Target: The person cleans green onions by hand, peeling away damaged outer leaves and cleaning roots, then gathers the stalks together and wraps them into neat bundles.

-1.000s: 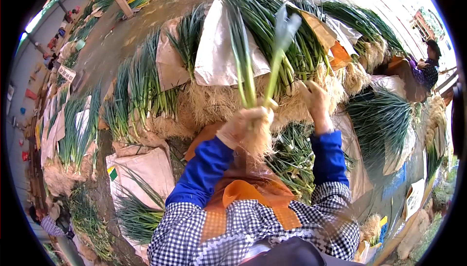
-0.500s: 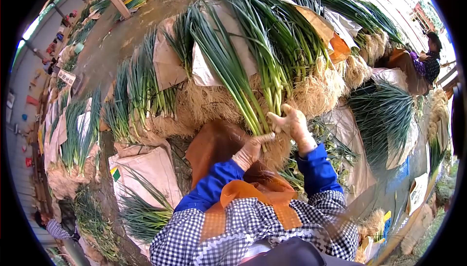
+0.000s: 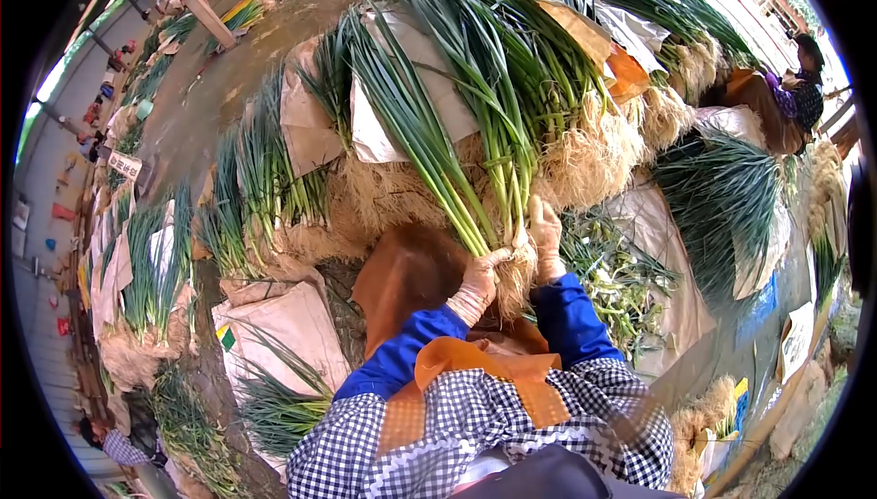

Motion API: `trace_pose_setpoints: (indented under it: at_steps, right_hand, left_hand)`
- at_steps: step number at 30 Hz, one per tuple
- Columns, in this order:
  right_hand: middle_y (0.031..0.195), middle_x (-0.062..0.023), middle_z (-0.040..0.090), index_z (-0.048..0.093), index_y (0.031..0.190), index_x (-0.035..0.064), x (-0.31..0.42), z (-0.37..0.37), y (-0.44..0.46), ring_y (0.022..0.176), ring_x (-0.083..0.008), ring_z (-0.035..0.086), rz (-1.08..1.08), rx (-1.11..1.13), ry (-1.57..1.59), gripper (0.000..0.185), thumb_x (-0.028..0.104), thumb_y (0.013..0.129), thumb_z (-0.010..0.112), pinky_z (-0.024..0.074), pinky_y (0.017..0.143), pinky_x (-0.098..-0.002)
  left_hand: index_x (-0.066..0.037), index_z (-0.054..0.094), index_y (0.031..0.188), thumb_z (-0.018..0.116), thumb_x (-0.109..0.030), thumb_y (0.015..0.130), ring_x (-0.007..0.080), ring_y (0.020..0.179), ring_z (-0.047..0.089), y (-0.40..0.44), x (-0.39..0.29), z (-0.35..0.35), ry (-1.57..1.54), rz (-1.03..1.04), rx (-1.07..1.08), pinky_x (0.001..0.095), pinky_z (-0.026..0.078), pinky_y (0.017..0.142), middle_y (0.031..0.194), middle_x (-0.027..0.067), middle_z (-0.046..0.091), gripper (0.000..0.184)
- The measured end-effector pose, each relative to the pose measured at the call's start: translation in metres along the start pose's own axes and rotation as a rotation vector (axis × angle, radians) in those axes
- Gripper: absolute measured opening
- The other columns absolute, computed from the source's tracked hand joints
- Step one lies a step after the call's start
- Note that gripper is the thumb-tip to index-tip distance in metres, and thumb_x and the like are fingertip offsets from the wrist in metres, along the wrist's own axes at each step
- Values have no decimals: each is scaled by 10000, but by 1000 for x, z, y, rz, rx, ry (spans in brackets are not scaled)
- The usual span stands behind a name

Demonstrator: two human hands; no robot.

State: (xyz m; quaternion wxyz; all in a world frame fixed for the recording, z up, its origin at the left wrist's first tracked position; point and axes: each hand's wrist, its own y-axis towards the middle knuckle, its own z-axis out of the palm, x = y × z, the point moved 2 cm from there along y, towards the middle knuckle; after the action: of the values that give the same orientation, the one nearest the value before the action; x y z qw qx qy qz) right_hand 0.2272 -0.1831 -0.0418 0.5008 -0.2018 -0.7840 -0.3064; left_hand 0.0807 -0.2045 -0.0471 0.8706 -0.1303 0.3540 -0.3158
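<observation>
A bunch of green onions lies in front of me, its long dark leaves pointing away and its pale roots towards me. My left hand is closed around the stem bases on the left, with the thumb across them. On the right side, my right hand presses against the white stem ends just above the roots, its fingers together and partly hidden. The held stems fan into two groups, resting over a larger pile of green onions with thick roots.
Brown apron cloth covers my lap. Leaf trimmings litter the ground at right. More green onions stand in rows at left and lie at right. Cream sacks lie left. Another person sits at far right.
My right hand has gone from thumb and fingers spread to fingers together along the stem bases. The left hand has shifted slightly right and the two stem groups sit closer together at the base.
</observation>
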Motion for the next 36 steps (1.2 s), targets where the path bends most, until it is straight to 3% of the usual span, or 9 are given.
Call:
trace_pose_setpoints:
  at_steps: [4, 7, 8, 14, 18, 20, 28, 32, 36]
  right_hand:
    - [950, -124, 656, 629, 1043, 99, -31, -46, -41, 850, -232, 648, 24, 1000, -1054, 273, 273, 902, 471, 506, 748, -341]
    - [872, -163, 659, 620, 1006, 89, -59, -83, -32, 810, -266, 657, -291, 1126, -1110, 343, 387, 899, 486, 522, 706, -379]
    - [881, -139, 662, 616, 994, 66, 16, -83, -4, 835, -275, 654, 121, 840, -943, 373, 407, 898, 499, 521, 719, -384]
    - [904, -158, 667, 627, 948, 18, 35, 22, 65, 794, -232, 641, 115, 502, 252, 391, 395, 843, 608, 503, 718, -335]
    - [588, -90, 570, 599, 737, 93, 87, 20, 27, 454, -161, 503, -379, 237, -294, 283, 349, 856, 615, 438, 465, -281]
    - [580, -80, 568, 591, 745, 89, 92, 24, 15, 458, -130, 503, 179, 239, 514, 227, 273, 878, 592, 424, 451, -272]
    - [791, -95, 678, 663, 1015, 98, -91, -101, -26, 669, -248, 651, 71, 638, -1072, 378, 425, 853, 565, 503, 588, -329]
    - [683, -86, 643, 594, 774, 53, 3, -90, 0, 564, -239, 617, 12, 765, -987, 488, 533, 844, 536, 505, 527, -340]
    - [583, -23, 576, 578, 739, 135, 114, -19, 23, 468, -153, 554, -488, 251, -477, 360, 481, 760, 673, 473, 471, -301]
  left_hand:
    - [62, 589, 1036, 615, -4, 756, 200, 828, 633, -20, -30, 16, -67, -48, 16, 305, 525, 769, 930, 101, 642, 288]
    - [63, 601, 1042, 604, -10, 759, 205, 851, 632, -12, -34, -2, 36, -31, 36, 307, 516, 801, 967, 113, 644, 293]
    - [65, 599, 1052, 591, -6, 760, 217, 869, 632, -17, -38, 10, 4, -34, 77, 315, 510, 818, 957, 123, 648, 301]
    - [48, 597, 1070, 572, -21, 807, 221, 902, 629, -5, -36, -11, 150, -44, 91, 327, 507, 836, 1003, 130, 640, 273]
    - [28, 566, 1117, 569, -29, 824, 218, 915, 619, -27, -48, 6, 12, -44, 96, 324, 506, 836, 1026, 101, 624, 298]
    - [28, 563, 1097, 560, -30, 818, 236, 919, 607, -12, -33, -2, -26, -16, 58, 340, 496, 847, 1005, 113, 620, 284]
    - [15, 559, 1043, 569, -40, 756, 257, 924, 600, -23, -53, 0, -146, 4, 52, 409, 472, 900, 950, 124, 630, 293]
    - [-3, 591, 969, 578, -26, 761, 231, 863, 606, -18, -52, -1, -90, 28, 114, 344, 488, 845, 930, 113, 638, 210]
    - [-30, 585, 932, 587, 23, 744, 205, 911, 590, -25, -59, 15, 49, 143, 102, 338, 471, 870, 946, 79, 625, 195]
